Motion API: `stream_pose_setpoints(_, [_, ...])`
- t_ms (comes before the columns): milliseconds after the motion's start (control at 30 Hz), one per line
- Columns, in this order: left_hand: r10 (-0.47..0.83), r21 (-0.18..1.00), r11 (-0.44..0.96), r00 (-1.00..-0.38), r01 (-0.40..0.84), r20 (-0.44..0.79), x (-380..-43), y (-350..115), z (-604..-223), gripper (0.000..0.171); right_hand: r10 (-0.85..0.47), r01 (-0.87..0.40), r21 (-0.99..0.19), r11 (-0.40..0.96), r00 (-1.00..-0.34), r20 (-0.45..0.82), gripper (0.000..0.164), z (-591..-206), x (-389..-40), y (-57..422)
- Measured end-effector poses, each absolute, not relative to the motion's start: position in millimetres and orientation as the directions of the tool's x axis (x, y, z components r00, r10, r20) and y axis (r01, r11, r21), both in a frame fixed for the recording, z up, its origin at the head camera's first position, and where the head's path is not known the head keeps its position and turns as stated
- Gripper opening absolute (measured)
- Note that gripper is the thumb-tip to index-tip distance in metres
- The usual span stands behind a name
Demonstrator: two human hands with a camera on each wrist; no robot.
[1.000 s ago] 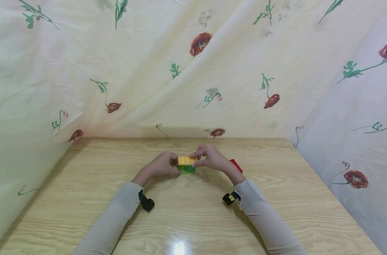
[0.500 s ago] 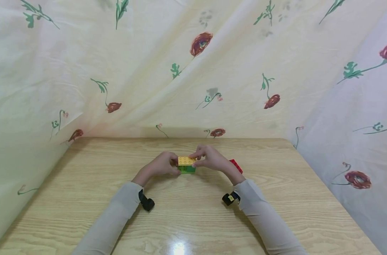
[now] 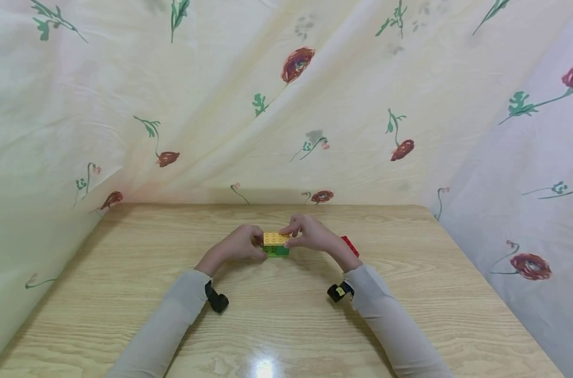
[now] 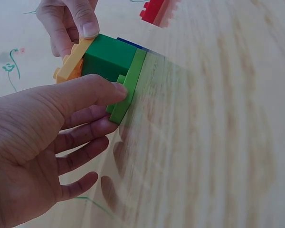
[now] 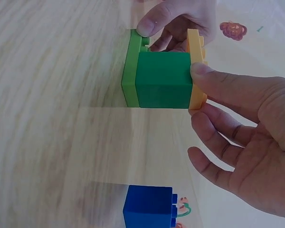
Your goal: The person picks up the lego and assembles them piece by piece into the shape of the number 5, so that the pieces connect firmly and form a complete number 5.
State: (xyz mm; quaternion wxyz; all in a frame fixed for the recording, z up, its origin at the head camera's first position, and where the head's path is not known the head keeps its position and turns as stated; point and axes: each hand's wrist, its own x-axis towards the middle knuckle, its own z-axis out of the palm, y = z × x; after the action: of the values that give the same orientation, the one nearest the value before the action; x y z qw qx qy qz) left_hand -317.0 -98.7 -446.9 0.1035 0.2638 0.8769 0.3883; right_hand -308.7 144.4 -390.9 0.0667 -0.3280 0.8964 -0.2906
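Observation:
On the table, a small stack of toy bricks stands between my hands: a light green plate [image 5: 131,71] at the bottom, a dark green brick [image 5: 163,80] on it, and a yellow plate [image 3: 276,239] across the top. A bit of an orange piece [image 4: 76,71] shows under the yellow plate in the left wrist view. My left hand [image 3: 241,244] pinches the end of the light green plate, thumb along its near side. With thumb and fingertips, my right hand [image 3: 313,235] pinches the opposite end of the yellow plate. The yellow plate overhangs the dark green brick on the left.
A red brick [image 3: 350,245] lies on the wooden table [image 3: 277,325], partly behind my right wrist. A blue brick [image 5: 148,207] stands beyond the stack, hidden by my right hand in the head view. Floral cloth [image 3: 220,105] hangs along the table's back edge.
My right wrist has shifted slightly to the left. Both hands keep their hold, and the stack stays in place.

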Motion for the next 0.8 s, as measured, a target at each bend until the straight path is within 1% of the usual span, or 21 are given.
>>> stream_pose_setpoints(167, [0.546,0.723,0.561,-0.837,0.402,0.042,-318.7,-99.6,-448.9,0.022,-0.623,-0.541,-0.57,0.618,-0.78,0.065,0.035,-390.0,-309.0,143.8])
stream_pose_setpoints(367, [0.552,0.737,0.547,-0.833,0.396,0.038,-318.8,-100.5,-449.4,0.021,-0.613,-0.531,-0.573,0.624,-0.787,0.062,0.035,-391.4,-308.5,144.9])
stream_pose_setpoints(800, [0.549,0.737,0.553,-0.835,0.389,0.029,-317.7,-98.9,-447.9,0.022,-0.627,-0.538,-0.595,0.597,-0.776,0.073,0.033,-393.5,-312.4,148.1])
